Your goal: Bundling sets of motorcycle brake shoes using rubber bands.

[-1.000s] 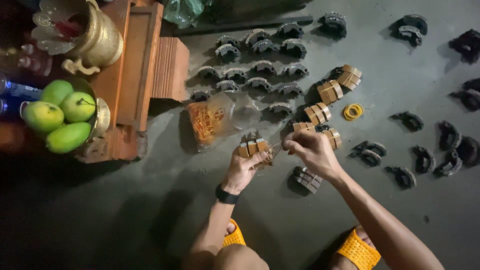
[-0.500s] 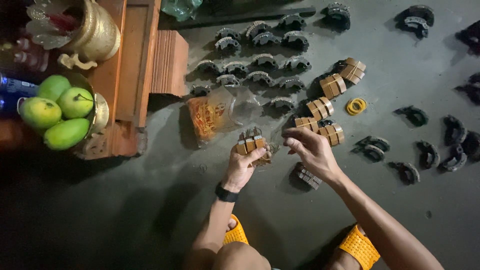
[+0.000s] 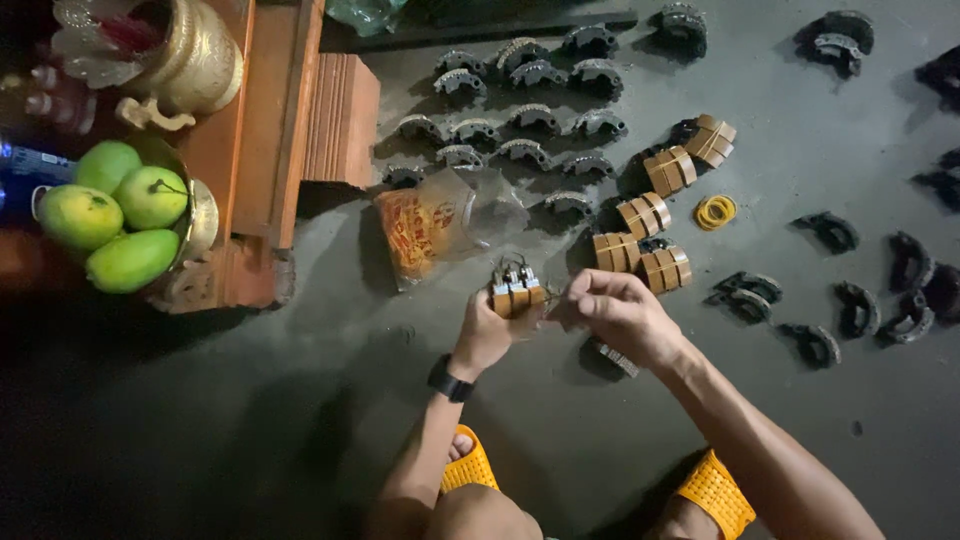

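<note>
Above floor: left hand (image 3: 487,335) fingers clasp bundle (image 3: 516,293); right hand (image 3: 618,313) alongside.

Bundle of 3 tan-faced brake shoes (image 3: 516,293), upright, held above floor.

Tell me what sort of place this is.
Probably an informal home workshop on a concrete floor. Rows of dark curved metal parts lie on it, the left hand holds a bundle of brown-faced parts, and a wooden stand bears green mangoes.
</note>
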